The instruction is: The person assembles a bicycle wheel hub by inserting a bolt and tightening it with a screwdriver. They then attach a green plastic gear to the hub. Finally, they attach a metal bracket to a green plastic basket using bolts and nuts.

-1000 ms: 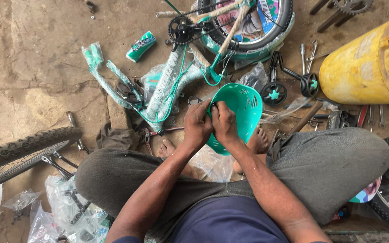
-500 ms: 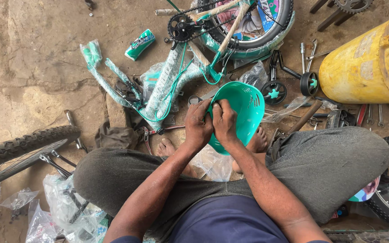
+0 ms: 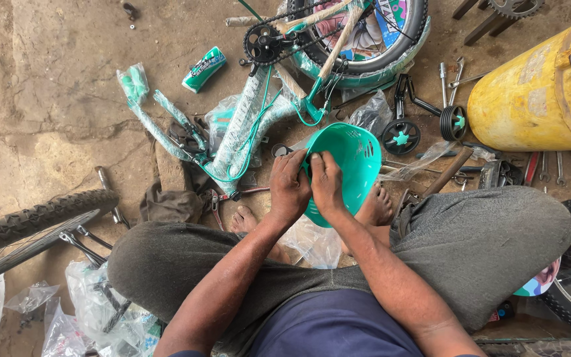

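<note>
Bare, stained concrete floor [image 3: 54, 119] fills the frame, strewn with bicycle parts around a person sitting cross-legged on it. At the centre, the left hand [image 3: 289, 187] and the right hand [image 3: 326, 183] sit side by side, both closed with fingers pinching the near rim of a teal plastic bicycle basket [image 3: 349, 165], which is held tilted above the lap with its hollow side facing up and toward the right. Bare feet show just under the basket, and a clear plastic bag [image 3: 312, 241] lies between the grey-trousered knees. Just beyond the hands, toward the upper middle of the frame, a small teal bicycle frame [image 3: 242, 135], still partly wrapped in plastic film, lies flat on the floor, its chain, sprocket and rear wheel [image 3: 365, 33] reaching to the top edge. Two black training wheels with teal hubs [image 3: 401, 137] lie right of the basket, with spanners near them. A large yellow drum [image 3: 536, 99] lies on its side at the upper right. A small teal box [image 3: 203, 69] lies on the floor in the upper left centre, well apart from the hands. At the left edge, a black knobbly tyre on a spoked wheel [image 3: 28, 221] comes into the frame, and crumpled clear plastic bags [image 3: 87, 304] gather at the lower left. Another wheel shows in part at the lower right edge.
</note>
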